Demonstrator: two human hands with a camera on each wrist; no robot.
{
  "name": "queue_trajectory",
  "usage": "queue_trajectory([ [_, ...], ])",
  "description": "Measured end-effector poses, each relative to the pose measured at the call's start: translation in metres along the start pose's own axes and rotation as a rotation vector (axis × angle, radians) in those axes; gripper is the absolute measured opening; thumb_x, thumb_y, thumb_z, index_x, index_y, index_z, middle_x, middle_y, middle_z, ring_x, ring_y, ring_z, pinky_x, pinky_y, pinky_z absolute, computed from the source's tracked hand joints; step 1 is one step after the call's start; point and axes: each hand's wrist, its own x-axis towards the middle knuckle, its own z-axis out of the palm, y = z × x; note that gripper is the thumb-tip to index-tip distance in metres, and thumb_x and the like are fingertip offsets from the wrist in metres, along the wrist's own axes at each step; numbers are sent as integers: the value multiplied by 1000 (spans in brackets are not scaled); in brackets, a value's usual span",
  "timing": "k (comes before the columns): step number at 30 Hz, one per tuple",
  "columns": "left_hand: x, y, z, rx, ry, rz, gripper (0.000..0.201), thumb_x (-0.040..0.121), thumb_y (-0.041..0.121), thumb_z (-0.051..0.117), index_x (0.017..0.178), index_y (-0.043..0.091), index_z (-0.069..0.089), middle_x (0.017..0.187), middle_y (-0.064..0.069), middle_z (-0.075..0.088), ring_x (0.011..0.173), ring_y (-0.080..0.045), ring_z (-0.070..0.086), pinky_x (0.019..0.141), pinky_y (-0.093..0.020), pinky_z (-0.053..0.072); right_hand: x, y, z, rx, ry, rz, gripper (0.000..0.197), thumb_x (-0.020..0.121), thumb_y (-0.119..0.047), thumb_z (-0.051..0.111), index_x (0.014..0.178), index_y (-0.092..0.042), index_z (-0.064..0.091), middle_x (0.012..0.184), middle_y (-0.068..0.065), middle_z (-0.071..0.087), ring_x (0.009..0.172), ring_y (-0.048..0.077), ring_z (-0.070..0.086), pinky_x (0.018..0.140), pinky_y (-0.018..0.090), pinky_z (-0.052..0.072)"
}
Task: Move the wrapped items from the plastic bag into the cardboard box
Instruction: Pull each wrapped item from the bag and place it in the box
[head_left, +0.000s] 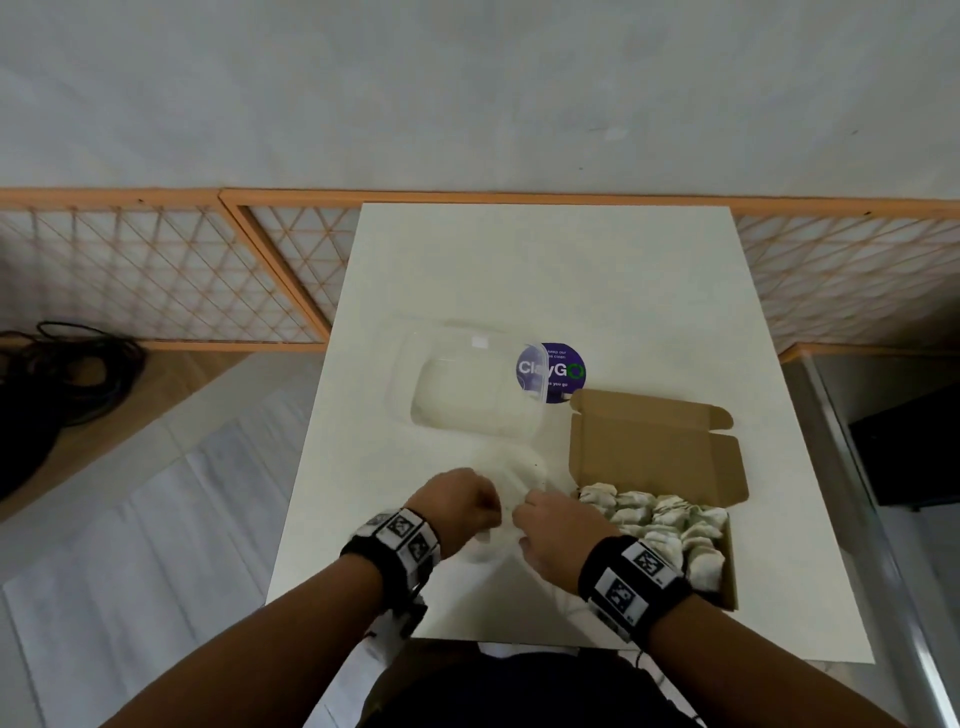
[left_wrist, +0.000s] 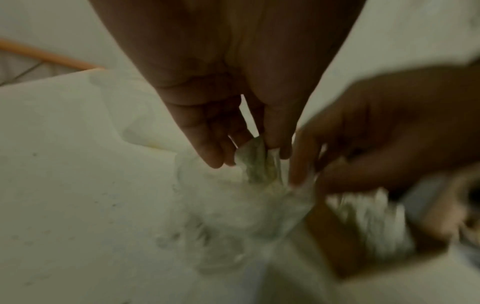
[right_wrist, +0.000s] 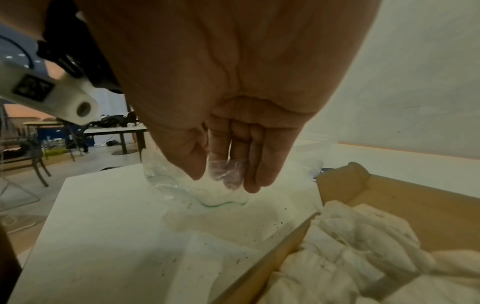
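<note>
Both hands meet over the front middle of the white table (head_left: 545, 270). My left hand (head_left: 467, 504) pinches a crumpled white wrapped item (left_wrist: 255, 162) between thumb and fingers (left_wrist: 210, 156), at the clear plastic bag (left_wrist: 233, 209). My right hand (head_left: 550, 525) pinches the plastic bag (right_wrist: 176, 185) with its fingertips (right_wrist: 252, 181). Motion blurs the right hand (left_wrist: 369, 127) in the left wrist view. Just right of the hands, the open cardboard box (head_left: 654, 447) holds several wrapped items (head_left: 660, 519). The right wrist view shows its wall (right_wrist: 405, 197) and wrapped items (right_wrist: 363, 236).
A clear plastic container (head_left: 467, 384) lies behind the hands, partly over a round purple sticker (head_left: 558, 371). Dark crumbs dot the table near the bag. An orange lattice screen (head_left: 156, 275) stands behind the table, and black cables (head_left: 62, 374) lie on the floor at left.
</note>
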Motion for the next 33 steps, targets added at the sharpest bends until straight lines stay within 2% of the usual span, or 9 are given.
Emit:
queue_trajectory([
  [3,-19,11,-28,-379,134,6,6,88,27,77,86,22,79,87,2,72,72,-1,63,70,-16,47,-8,7,-10,79,-8,18,25,102,-28,47,120,-16,62,122,5,59,112,26,59,94,37,49],
  [6,-36,25,-53,-780,137,21,7,93,16,74,88,10,74,84,-13,72,69,-10,63,66,-24,53,-20,14,-25,252,71,63,27,101,-29,51,125,-22,62,126,-1,61,113,19,60,96,33,48],
  [10,-56,46,-81,-1088,141,135,4,96,3,67,94,4,70,79,-8,64,71,-17,65,74,-28,59,-39,17,-60,568,289,79,12,100,-27,58,106,-37,63,106,-16,69,92,0,64,80,15,47],
  [14,-70,63,-98,-1197,128,273,7,93,6,70,98,11,72,100,-20,62,87,-27,65,82,-34,60,-59,1,-106,1156,377,54,19,106,-23,53,114,-23,71,98,-4,76,91,15,71,83,34,56],
  [17,-76,77,-104,-1196,137,372,9,90,8,67,98,9,69,101,-17,69,92,-27,67,88,-40,60,-73,-11,-137,1411,323,5,40,102,-40,43,116,-17,73,93,8,77,88,23,72,80,36,57],
  [21,-80,88,-107,-1195,169,421,9,88,12,71,97,11,71,95,-12,71,93,-27,68,95,-48,59,-84,-16,-148,1368,422,-77,37,94,-25,49,126,-27,69,103,21,72,89,29,72,81,43,56],
  [25,-79,91,-106,-1274,183,321,10,87,17,73,92,9,70,84,-14,66,82,-27,70,88,-44,61,-90,-17,-142,1066,564,-152,62,86,-4,66,135,-41,58,112,-2,65,90,22,67,79,35,57],
  [28,-78,91,-101,-1303,146,261,12,89,20,67,91,8,68,77,-12,67,73,-26,72,80,-39,62,-88,-17,-140,983,657,-156,43,90,-10,78,125,-33,66,101,-10,63,82,18,65,75,30,56],
  [33,-78,90,-92,-1236,62,219,38,95,33,62,104,-3,62,72,-11,64,65,-23,67,88,-50,60,-86,-14,-139,962,724,-136,3,99,-22,68,98,-22,70,92,-4,67,72,22,60,69,37,53],
])
